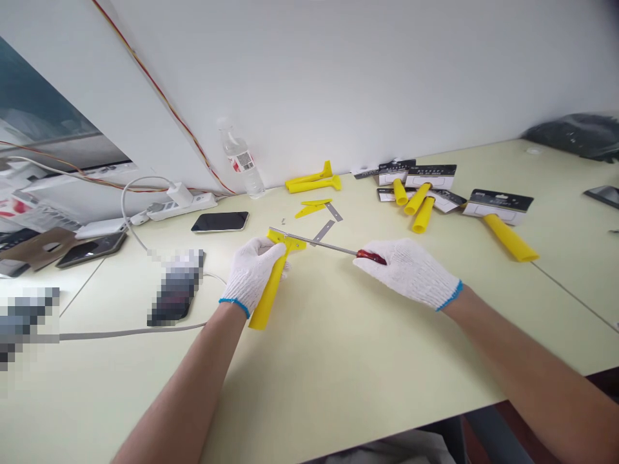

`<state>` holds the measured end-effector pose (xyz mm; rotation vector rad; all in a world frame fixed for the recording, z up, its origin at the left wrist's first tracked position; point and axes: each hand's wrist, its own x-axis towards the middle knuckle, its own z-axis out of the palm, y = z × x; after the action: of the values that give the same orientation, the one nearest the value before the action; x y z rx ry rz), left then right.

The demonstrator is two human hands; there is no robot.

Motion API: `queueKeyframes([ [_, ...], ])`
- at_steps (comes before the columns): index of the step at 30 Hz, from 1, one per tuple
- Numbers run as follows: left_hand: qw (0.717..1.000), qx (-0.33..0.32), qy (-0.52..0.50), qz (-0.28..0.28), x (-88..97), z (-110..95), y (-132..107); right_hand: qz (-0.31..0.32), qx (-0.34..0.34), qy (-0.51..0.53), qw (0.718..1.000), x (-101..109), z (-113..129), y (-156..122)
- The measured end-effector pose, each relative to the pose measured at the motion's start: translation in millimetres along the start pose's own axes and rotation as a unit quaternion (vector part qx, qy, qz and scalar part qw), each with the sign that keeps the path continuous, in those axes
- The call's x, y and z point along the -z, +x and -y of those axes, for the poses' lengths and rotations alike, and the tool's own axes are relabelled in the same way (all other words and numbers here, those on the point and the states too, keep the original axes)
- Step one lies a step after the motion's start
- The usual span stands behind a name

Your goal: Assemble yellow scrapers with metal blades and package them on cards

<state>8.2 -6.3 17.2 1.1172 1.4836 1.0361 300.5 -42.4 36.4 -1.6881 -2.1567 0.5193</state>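
My left hand [254, 267], in a white knit glove with a blue cuff, grips a yellow scraper [267, 299] near its head. The scraper's handle slants down toward me, and a thin metal blade edges its head. In my gloved right hand [409, 267] is a screwdriver [371, 257] with a red handle. Its long shaft reaches left, and the tip meets the scraper head by a screw. Just beyond lie two loose metal blades [323, 232] and yellow plastic head pieces [313, 208]. A few tiny bits, perhaps screws, rest near them.
Two yellow scraper handles [313, 184] lie by the wall near a clear bottle [244, 161]. Several carded scrapers [420, 205] sit at back right, another [510, 238] farther right. Phones [220, 222], cables and a power strip [181, 205] occupy the left. A black plastic bag [575, 135] rests far right.
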Motion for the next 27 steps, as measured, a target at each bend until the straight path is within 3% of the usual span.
queueKeyframes([
  [4, 0.999, 0.028, 0.017, 0.002, -1.5, 2.8, 3.2, 0.000, 0.000, -0.006, 1.000, 3.5, -8.5, 3.4],
  [10, 0.995, 0.053, -0.080, 0.031, -5.5, 6.4, 4.2, 0.001, 0.010, -0.011, 1.000, 1.6, -20.7, 6.6],
  [15, 0.996, 0.054, -0.037, 0.058, -8.7, 5.6, -1.1, -0.003, 0.020, 0.001, 1.000, -2.7, -18.2, 6.3],
  [27, 0.995, 0.071, -0.038, 0.065, -14.9, -3.2, -11.1, 0.022, 0.030, -0.009, 0.999, -3.8, -12.9, 5.1],
])
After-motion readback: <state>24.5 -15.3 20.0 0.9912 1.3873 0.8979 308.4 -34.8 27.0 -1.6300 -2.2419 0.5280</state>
